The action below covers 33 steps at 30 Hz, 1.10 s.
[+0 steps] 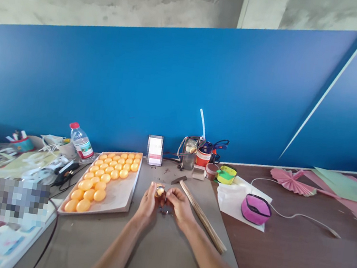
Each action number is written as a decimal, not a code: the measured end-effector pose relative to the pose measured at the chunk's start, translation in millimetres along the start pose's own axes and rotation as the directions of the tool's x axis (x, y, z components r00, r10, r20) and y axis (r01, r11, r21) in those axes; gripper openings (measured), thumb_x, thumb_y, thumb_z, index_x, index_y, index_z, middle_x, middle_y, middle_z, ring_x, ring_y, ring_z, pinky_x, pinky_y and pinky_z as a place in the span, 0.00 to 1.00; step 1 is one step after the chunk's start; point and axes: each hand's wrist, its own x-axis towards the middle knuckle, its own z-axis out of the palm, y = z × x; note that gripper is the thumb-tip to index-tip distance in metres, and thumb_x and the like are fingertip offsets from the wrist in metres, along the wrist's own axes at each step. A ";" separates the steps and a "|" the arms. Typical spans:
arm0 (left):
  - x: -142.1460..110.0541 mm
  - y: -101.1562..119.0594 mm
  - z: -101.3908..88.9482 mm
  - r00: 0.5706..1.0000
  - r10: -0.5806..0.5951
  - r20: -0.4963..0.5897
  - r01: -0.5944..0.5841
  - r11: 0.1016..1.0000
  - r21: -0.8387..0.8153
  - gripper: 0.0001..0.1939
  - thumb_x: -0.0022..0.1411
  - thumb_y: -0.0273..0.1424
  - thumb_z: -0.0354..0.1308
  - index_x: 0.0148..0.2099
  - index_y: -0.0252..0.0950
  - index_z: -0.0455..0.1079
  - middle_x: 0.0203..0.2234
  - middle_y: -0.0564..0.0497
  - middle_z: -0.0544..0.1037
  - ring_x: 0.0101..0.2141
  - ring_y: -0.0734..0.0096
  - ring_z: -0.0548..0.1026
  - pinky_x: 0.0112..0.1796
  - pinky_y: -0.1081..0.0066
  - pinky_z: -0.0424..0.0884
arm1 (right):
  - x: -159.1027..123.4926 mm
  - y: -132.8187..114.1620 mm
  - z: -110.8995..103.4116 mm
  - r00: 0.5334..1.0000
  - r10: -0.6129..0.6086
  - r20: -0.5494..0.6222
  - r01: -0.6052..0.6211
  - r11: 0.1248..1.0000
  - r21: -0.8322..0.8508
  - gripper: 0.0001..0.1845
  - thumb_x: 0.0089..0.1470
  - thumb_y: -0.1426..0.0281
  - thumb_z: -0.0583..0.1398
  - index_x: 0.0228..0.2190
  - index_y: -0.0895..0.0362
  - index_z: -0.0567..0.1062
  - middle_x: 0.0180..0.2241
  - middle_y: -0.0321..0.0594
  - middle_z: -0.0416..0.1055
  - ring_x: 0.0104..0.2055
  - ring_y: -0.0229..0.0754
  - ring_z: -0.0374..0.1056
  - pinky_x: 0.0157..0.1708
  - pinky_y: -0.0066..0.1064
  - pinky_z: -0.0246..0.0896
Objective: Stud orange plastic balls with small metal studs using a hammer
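Note:
My left hand (147, 202) is closed around a small round thing (159, 191), pale orange and shiny with dark parts; its kind is not clear. Close beside it, the fingers of my right hand (179, 203) are pinched together at the round thing's right side, and what they hold is too small to make out. Small dark bits (164, 211) lie on the grey mat (160, 256) beneath my hands. To the left, a shallow white tray (121, 201) holds many orange table tennis balls (99, 195). A bundle of thin wooden sticks (204, 218) lies right of my right hand.
Behind my hands are a dark bar (179, 179), a propped phone (155, 150), a glass jar (190, 156) and an orange cup (203, 158). At right sit a yellow-green container (226, 175) and a purple one (256, 209). A water bottle (81, 143) and cables crowd the left.

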 end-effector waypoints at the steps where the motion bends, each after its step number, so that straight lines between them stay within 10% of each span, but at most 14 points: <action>1: -0.1 2.7 0.2 1.000 -0.013 0.017 0.014 0.997 -0.071 0.25 0.54 0.52 0.48 0.36 0.33 0.66 0.17 0.54 0.67 0.17 0.76 0.64 0.22 0.74 0.60 | 0.1 -1.6 -2.5 0.999 -0.031 -0.021 0.029 0.995 -0.099 0.10 0.45 0.62 0.57 0.22 0.56 0.64 0.18 0.31 0.63 0.22 0.35 0.59 0.26 0.28 0.54; 6: 1.4 10.8 -5.9 0.995 -0.049 0.088 0.072 0.956 -0.285 0.23 0.54 0.50 0.50 0.35 0.33 0.66 0.19 0.54 0.68 0.18 0.78 0.64 0.22 0.76 0.59 | -5.7 -7.6 -13.3 0.967 -0.233 0.105 0.230 0.610 -0.759 0.06 0.45 0.71 0.57 0.29 0.57 0.72 0.32 0.39 0.67 0.35 0.40 0.62 0.35 0.30 0.54; 9: 3.9 9.4 -10.9 0.993 -0.056 0.107 0.090 0.932 -0.351 0.23 0.54 0.50 0.51 0.36 0.33 0.67 0.19 0.53 0.68 0.18 0.79 0.63 0.23 0.76 0.59 | -10.5 -7.6 -13.6 0.963 -0.160 0.219 0.258 0.291 -0.921 0.11 0.47 0.68 0.58 0.36 0.55 0.73 0.37 0.41 0.66 0.40 0.42 0.62 0.41 0.33 0.51; 12: 6.0 7.4 -12.9 0.989 -0.063 0.130 0.109 0.915 -0.388 0.23 0.54 0.49 0.51 0.35 0.32 0.67 0.18 0.54 0.68 0.17 0.79 0.62 0.24 0.75 0.60 | -12.6 -4.5 -10.6 0.963 -0.086 0.257 0.267 0.152 -0.952 0.12 0.49 0.65 0.58 0.37 0.54 0.72 0.38 0.41 0.66 0.41 0.43 0.61 0.41 0.33 0.49; 33: 6.4 9.6 -11.9 0.987 -0.089 0.130 0.136 0.900 -0.413 0.19 0.54 0.45 0.54 0.35 0.32 0.67 0.19 0.54 0.68 0.17 0.80 0.63 0.22 0.76 0.60 | -7.7 -1.9 -7.5 0.970 -0.192 0.151 0.195 0.236 -0.952 0.06 0.52 0.70 0.54 0.31 0.56 0.71 0.33 0.40 0.69 0.37 0.40 0.64 0.38 0.30 0.47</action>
